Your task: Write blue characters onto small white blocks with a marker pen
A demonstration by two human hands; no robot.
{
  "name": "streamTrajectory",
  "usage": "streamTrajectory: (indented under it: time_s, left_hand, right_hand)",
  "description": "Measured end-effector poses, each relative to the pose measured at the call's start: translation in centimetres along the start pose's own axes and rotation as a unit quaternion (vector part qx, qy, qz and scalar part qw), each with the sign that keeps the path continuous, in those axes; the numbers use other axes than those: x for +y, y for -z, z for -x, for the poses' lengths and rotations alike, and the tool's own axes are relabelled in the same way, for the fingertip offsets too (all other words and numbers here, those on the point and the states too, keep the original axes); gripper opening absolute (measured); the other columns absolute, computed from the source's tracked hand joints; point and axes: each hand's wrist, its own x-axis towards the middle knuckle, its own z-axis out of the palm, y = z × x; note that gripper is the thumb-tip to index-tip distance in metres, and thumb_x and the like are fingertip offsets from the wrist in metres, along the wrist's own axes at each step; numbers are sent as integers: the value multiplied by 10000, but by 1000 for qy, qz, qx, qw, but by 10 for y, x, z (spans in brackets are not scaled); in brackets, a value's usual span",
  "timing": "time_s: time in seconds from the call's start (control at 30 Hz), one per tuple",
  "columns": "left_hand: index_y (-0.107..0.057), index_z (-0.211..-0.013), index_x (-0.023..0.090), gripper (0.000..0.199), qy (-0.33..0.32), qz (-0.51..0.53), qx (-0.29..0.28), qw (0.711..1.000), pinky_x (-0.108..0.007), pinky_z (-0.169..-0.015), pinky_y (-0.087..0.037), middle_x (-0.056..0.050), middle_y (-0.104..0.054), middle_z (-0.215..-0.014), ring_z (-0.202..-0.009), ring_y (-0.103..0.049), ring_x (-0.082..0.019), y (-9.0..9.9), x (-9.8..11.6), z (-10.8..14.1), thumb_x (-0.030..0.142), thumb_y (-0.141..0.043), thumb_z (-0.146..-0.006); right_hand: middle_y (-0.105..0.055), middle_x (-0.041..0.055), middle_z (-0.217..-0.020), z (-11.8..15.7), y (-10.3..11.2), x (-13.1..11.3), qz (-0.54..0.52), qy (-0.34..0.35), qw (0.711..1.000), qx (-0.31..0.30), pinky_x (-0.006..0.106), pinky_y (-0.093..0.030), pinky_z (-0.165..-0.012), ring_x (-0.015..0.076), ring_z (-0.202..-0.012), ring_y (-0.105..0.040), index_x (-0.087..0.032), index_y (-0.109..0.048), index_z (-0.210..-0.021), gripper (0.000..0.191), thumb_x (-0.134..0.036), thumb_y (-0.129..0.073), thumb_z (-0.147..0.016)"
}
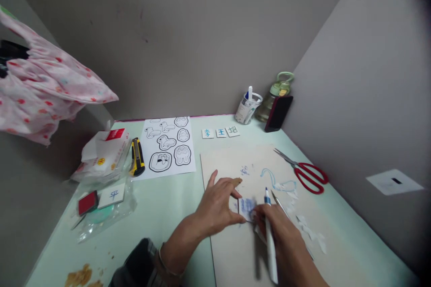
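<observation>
My left hand (218, 204) holds a small white square tile (247, 207) steady on the beige board (232, 251), thumb at its near edge and fingers at its far edge. Blue ink strokes cover much of the tile's face. In my right hand (281, 231) a white marker (270, 246) is tucked between the fingers, its blue tip pointing away from me. The right fingertips are pressed together at the tile's right edge; something pale there is blurred. A thin pointed tool (280, 203) runs beside and behind this hand; whether it is held, I cannot tell.
Red-handled scissors (308, 176) and paper scraps (306, 228) lie on the right. Marked tiles (221, 132), a pen cup (248, 108), a bottle (269, 103) and a phone (279, 113) stand behind. Leftward are a printed sheet (168, 143), a box cutter (137, 157) and an ink pad (88, 202).
</observation>
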Motion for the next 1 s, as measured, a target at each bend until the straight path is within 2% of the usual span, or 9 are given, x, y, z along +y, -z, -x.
streamTrajectory:
  time_s: [0.2, 0.4, 0.57, 0.73, 0.9, 1.0]
  left_hand:
    - [-465, -1402, 231, 958, 1, -3, 0, 1000, -582, -1256, -41, 2, -741, -995, -1240, -587, -272, 0, 0, 0, 351, -943, -581]
    - [-457, -1410, 235, 953, -1, -5, 1, 1000, -585, -1253, -59, 6, -744, -982, -1230, -594, -272, -1, 0, 1, 350, -933, -592]
    - [-456, -1407, 226, 933, -3, -7, 6, 1000, -560, -1262, -43, 1, -739, -990, -1254, -578, -264, -1, 1, 1, 350, -924, -609]
    - [-449, -1408, 228, 922, -1, -5, 7, 1000, -575, -1260, -55, 1, -742, -993, -1243, -588, -268, -2, 0, 1, 347, -912, -621]
    - [-470, -1395, 197, 867, 5, -10, 9, 1000, -556, -1266, -47, -18, -739, -1006, -1259, -575, -269, 0, 3, 0, 294, -878, -637]
    - [-470, -1392, 195, 860, 9, -12, 11, 1000, -576, -1260, -66, -18, -738, -995, -1254, -578, -277, 0, 5, 0, 300, -874, -640]
  right_hand:
    - [-560, 31, -791, -8, -4, 1, 2, -10, 1000, 22, 317, -410, -645, 220, -732, -523, -225, -502, -901, 172, -55, -492, -879]
    - [-561, 23, -767, -1, -2, -5, -1, -7, 1000, 18, 298, -411, -610, 201, -679, -521, -224, -522, -875, 150, -82, -491, -913]
    - [-544, 25, -759, -13, -9, -8, 2, -1, 999, 38, 313, -391, -632, 220, -724, -503, -227, -501, -867, 179, -50, -476, -880]
    - [-538, 15, -761, -8, -7, -10, -6, 9, 1000, 22, 290, -394, -607, 194, -680, -494, -229, -488, -863, 170, -66, -488, -911]
    - [-511, 18, -764, -15, -15, -11, 2, 10, 999, 37, 307, -379, -632, 215, -733, -483, -228, -477, -871, 218, -11, -471, -855]
    - [-516, 11, -760, -11, -11, -13, -4, 16, 999, 29, 290, -390, -609, 198, -698, -485, -228, -477, -874, 218, -10, -472, -862]
